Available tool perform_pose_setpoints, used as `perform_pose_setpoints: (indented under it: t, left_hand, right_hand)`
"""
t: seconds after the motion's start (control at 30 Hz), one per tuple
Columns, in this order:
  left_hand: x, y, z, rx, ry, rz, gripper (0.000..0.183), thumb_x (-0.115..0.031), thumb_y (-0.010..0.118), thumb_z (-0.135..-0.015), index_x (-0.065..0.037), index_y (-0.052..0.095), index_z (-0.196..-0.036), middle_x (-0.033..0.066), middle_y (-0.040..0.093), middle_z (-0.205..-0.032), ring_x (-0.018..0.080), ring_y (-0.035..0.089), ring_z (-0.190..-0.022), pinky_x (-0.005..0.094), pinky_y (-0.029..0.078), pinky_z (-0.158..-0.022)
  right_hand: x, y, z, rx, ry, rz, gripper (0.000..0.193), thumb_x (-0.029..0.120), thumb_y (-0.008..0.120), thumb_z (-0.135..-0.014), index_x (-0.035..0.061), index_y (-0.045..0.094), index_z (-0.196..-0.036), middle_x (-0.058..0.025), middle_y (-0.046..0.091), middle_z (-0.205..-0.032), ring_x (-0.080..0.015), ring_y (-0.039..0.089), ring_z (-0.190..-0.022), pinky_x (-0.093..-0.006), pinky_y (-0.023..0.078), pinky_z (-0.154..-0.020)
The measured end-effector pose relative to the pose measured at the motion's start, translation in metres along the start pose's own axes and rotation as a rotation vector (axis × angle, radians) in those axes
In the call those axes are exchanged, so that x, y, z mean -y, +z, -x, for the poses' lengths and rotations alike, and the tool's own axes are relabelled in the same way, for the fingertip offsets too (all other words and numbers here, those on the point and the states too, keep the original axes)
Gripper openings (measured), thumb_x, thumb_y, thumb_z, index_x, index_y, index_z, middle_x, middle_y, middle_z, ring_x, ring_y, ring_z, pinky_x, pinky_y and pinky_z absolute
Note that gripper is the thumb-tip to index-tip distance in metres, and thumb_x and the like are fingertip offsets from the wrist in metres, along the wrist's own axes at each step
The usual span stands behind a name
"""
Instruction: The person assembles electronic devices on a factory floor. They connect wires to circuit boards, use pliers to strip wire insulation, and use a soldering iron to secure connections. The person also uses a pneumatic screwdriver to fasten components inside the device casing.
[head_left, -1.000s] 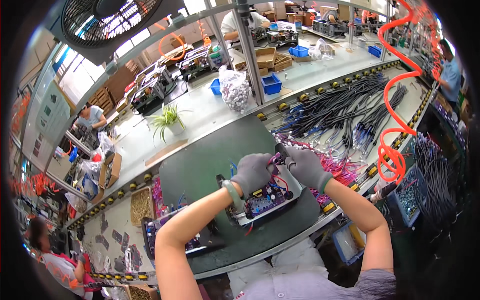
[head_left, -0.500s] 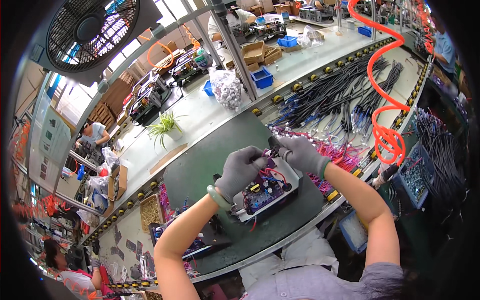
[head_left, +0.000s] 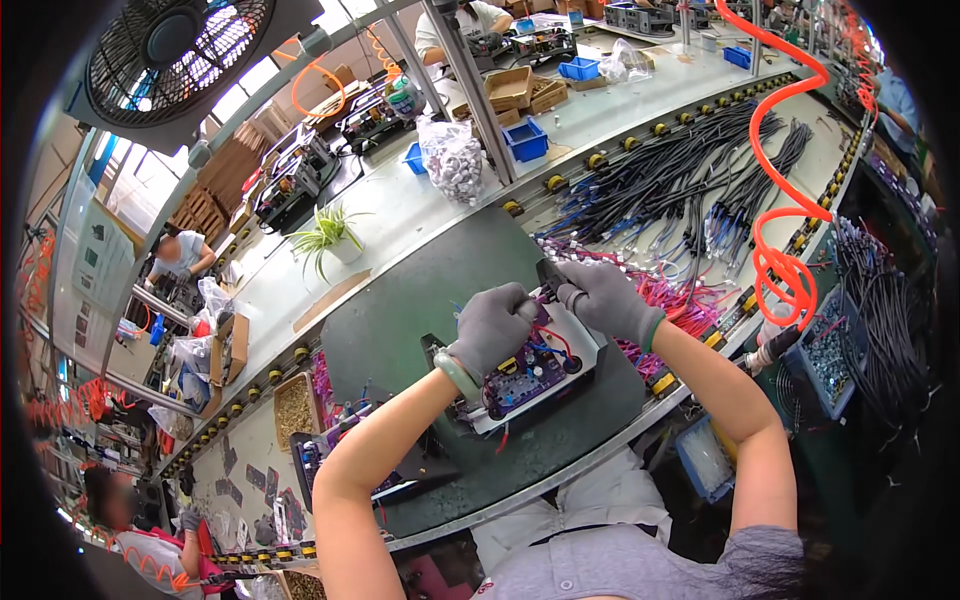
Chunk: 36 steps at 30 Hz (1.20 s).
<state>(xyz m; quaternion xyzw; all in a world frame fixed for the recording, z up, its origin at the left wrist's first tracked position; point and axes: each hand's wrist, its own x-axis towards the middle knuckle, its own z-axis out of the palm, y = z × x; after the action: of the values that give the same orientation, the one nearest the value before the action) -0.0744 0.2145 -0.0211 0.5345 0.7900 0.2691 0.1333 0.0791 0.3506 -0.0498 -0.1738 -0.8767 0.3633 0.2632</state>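
Note:
A light metal housing (head_left: 566, 385) with a purple circuit board (head_left: 524, 390) inside lies on the dark green mat (head_left: 400, 285) in front of me. Red wires and round black parts show on the board. My left hand (head_left: 492, 328), in a grey glove, is closed over the board's far side; whatever its fingertips pinch is hidden. My right hand (head_left: 612, 303), gloved too, has its fingers closed on a black end piece (head_left: 548, 275) at the housing's far right corner. A second circuit-board unit (head_left: 400, 475) sits to the left, partly behind my left forearm.
Bundles of black cables (head_left: 660, 180) and pink-red wires (head_left: 680, 295) lie beyond the right side. A coiled orange air hose (head_left: 785, 260) hangs at right, above a blue bin (head_left: 825, 355) of small parts. A potted plant (head_left: 345, 245) stands far left. Other people work nearby.
My left hand has shifted slightly up and right, its wrist now covering more of the housing's left part. My right hand keeps its hold on the black end piece.

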Motion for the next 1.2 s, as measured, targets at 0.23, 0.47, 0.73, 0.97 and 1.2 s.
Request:
perform_pose_setpoints:
  t: [0.23,0.47,0.73,0.97,1.2]
  left_hand:
    - [-0.003,0.010,-0.005,-0.098,0.075,-0.100,0.017,-0.022,0.063,-0.083,-0.005,0.067,-0.083,0.0169,0.067,-0.076,0.0351,0.067,-0.072,0.0440,0.051,-0.066]
    - [-0.010,0.006,-0.022,0.015,0.280,-0.407,0.015,-0.021,0.060,-0.083,-0.007,0.064,-0.078,0.0165,0.064,-0.071,0.0376,0.065,-0.071,0.0489,0.049,-0.064]
    - [-0.001,-0.007,-0.024,0.123,0.112,-0.169,0.017,-0.017,0.059,-0.086,-0.002,0.067,-0.087,0.0144,0.063,-0.067,0.0236,0.061,-0.058,0.0367,0.049,-0.060]
    - [0.005,-0.006,-0.015,0.144,-0.085,0.093,0.019,-0.013,0.057,-0.085,0.003,0.068,-0.086,0.0177,0.065,-0.069,0.0206,0.063,-0.061,0.0335,0.050,-0.061]
    - [0.001,0.006,-0.021,0.065,0.023,-0.025,0.015,-0.010,0.059,-0.082,0.003,0.067,-0.081,0.0185,0.063,-0.066,0.0223,0.061,-0.058,0.0361,0.049,-0.059]
  right_hand:
    - [0.001,0.007,0.000,-0.042,0.029,0.033,0.014,0.017,0.055,-0.090,0.0057,0.062,-0.095,-0.0219,0.063,-0.075,-0.0407,0.064,-0.074,-0.0492,0.048,-0.065]
    - [0.004,0.009,0.000,-0.016,0.075,0.191,0.015,0.017,0.052,-0.090,0.0049,0.059,-0.093,-0.0198,0.064,-0.073,-0.0400,0.064,-0.073,-0.0519,0.050,-0.067]
    - [-0.006,0.010,-0.005,-0.059,-0.040,0.055,0.016,0.023,0.057,-0.090,0.0072,0.060,-0.091,-0.0197,0.063,-0.069,-0.0412,0.063,-0.068,-0.0516,0.049,-0.063]
    - [-0.010,-0.001,0.000,0.004,0.024,-0.019,0.020,0.025,0.057,-0.090,0.0056,0.059,-0.091,-0.0222,0.062,-0.067,-0.0411,0.065,-0.069,-0.0516,0.050,-0.065]
    - [-0.008,0.014,0.003,-0.056,0.023,0.052,0.028,0.024,0.058,-0.089,0.0000,0.061,-0.103,-0.0228,0.064,-0.070,-0.0403,0.066,-0.071,-0.0516,0.051,-0.067]
